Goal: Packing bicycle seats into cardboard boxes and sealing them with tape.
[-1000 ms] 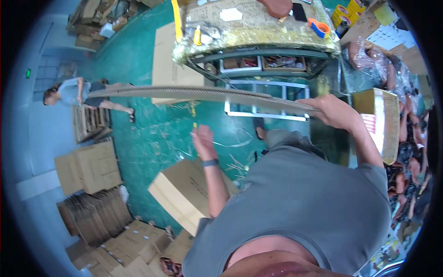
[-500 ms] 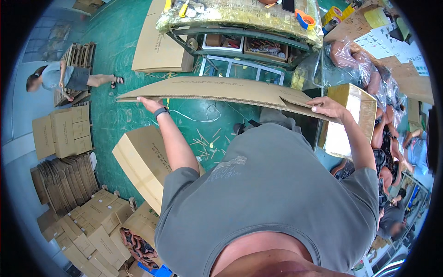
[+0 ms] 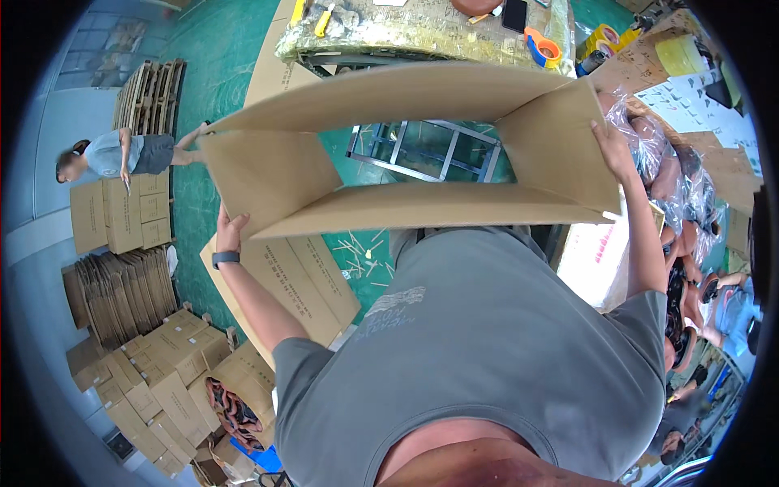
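Note:
A brown cardboard box, spread into a long rectangular sleeve, is held up in front of my chest. Both its ends are open, so the green floor shows through it. My left hand grips its near left corner, thumb over the edge. At the right end wall, my right hand is closed on the edge, with most of its fingers behind the cardboard. Below my left forearm stands another brown carton with print on its side.
Beyond the box is a workbench bearing a tape dispenser, a yellow cutter and a phone. A metal frame lies on the floor. Stacked cartons and a walking person are left; plastic-wrapped goods are right.
The folded cardboard has opened from a flat piece into a four-walled sleeve. My left hand has moved down and nearer; my right hand has shifted to the right end wall.

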Demonstrator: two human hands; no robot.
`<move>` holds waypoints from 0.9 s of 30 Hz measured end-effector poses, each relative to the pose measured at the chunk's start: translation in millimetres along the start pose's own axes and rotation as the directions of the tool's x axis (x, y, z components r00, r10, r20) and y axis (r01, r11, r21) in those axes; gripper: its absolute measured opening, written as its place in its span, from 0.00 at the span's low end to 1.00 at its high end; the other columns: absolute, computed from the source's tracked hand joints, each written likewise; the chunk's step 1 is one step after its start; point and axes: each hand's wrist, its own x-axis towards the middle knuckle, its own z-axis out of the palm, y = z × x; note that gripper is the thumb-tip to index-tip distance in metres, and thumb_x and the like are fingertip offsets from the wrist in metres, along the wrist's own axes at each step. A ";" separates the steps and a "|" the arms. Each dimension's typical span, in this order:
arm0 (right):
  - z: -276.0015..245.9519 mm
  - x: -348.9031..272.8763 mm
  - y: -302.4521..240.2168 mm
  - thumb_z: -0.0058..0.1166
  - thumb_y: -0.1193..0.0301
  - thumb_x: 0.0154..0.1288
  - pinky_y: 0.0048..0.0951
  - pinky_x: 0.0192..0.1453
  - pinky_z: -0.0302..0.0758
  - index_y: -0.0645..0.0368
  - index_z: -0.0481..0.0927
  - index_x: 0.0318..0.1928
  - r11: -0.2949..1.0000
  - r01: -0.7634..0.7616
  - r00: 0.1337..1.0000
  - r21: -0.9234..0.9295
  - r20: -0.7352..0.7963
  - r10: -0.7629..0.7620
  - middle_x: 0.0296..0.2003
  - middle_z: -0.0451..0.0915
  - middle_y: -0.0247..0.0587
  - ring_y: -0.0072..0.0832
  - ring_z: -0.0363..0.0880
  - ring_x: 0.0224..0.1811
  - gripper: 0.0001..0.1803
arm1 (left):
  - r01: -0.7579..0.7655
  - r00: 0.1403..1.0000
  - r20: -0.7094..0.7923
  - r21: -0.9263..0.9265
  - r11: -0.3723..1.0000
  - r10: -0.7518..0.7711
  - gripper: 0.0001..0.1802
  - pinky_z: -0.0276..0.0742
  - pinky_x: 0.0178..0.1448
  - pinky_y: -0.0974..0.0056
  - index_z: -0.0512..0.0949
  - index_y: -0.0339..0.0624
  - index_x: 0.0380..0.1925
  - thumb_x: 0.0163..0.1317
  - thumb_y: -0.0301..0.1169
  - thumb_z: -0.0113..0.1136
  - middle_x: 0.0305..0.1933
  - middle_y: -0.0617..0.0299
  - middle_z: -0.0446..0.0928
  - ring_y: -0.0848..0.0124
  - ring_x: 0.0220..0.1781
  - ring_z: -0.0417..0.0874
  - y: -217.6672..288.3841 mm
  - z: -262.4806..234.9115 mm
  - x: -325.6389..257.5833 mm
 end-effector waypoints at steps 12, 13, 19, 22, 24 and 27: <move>179.5 99.4 -82.3 0.43 0.20 0.69 0.82 0.85 0.37 0.45 0.40 0.91 0.566 -0.185 0.789 -0.803 0.222 0.573 0.88 0.37 0.71 0.80 0.26 0.88 0.65 | -0.321 0.277 0.615 0.784 0.532 -0.739 0.77 0.45 0.93 0.51 0.35 0.33 0.88 0.64 0.80 0.59 0.93 0.37 0.34 0.48 0.94 0.43 4.2 183.2 143.5; 175.0 96.7 -73.8 0.44 0.22 0.72 0.83 0.84 0.38 0.46 0.48 0.90 0.540 -0.126 0.734 -0.832 0.288 0.615 0.88 0.39 0.69 0.78 0.24 0.89 0.60 | -0.473 0.116 0.654 0.698 0.538 -0.747 0.76 0.44 0.94 0.52 0.34 0.33 0.88 0.64 0.73 0.68 0.93 0.35 0.38 0.49 0.94 0.42 31.8 196.2 129.1; 159.3 125.2 -117.0 0.67 0.48 0.71 0.60 0.74 0.76 0.53 0.87 0.65 0.748 -0.003 0.940 -0.663 0.252 0.228 0.71 0.79 0.54 0.59 0.74 0.74 0.30 | -0.300 0.399 0.770 0.622 0.723 -0.498 0.58 0.82 0.73 0.54 0.65 0.37 0.83 0.62 0.56 0.81 0.69 0.34 0.82 0.53 0.71 0.86 54.0 170.8 120.5; 164.0 132.0 -277.4 0.72 0.57 0.66 0.51 0.62 0.85 0.53 0.81 0.65 0.805 0.365 0.881 -0.468 -0.106 -0.461 0.57 0.87 0.50 0.49 0.89 0.57 0.30 | -0.407 0.619 0.715 0.646 0.646 -0.325 0.43 0.88 0.60 0.56 0.81 0.36 0.69 0.58 0.46 0.86 0.54 0.44 0.91 0.54 0.54 0.93 64.0 177.6 192.7; 147.4 166.0 -339.1 0.72 0.59 0.64 0.52 0.55 0.85 0.50 0.78 0.68 0.512 0.427 0.500 -0.745 -0.278 -0.820 0.51 0.87 0.48 0.48 0.89 0.53 0.33 | -0.492 0.733 0.645 0.721 0.487 -0.214 0.43 0.87 0.62 0.54 0.81 0.37 0.68 0.56 0.44 0.87 0.56 0.45 0.90 0.52 0.56 0.91 61.9 192.6 216.0; 147.1 220.9 -319.1 0.70 0.62 0.65 0.53 0.50 0.86 0.47 0.82 0.64 0.576 0.284 0.752 -0.767 -0.194 -0.630 0.44 0.88 0.44 0.47 0.90 0.49 0.27 | -0.750 0.655 0.652 0.624 0.222 0.383 0.39 0.80 0.69 0.50 0.82 0.42 0.63 0.52 0.42 0.87 0.59 0.48 0.85 0.48 0.62 0.84 24.6 213.8 245.0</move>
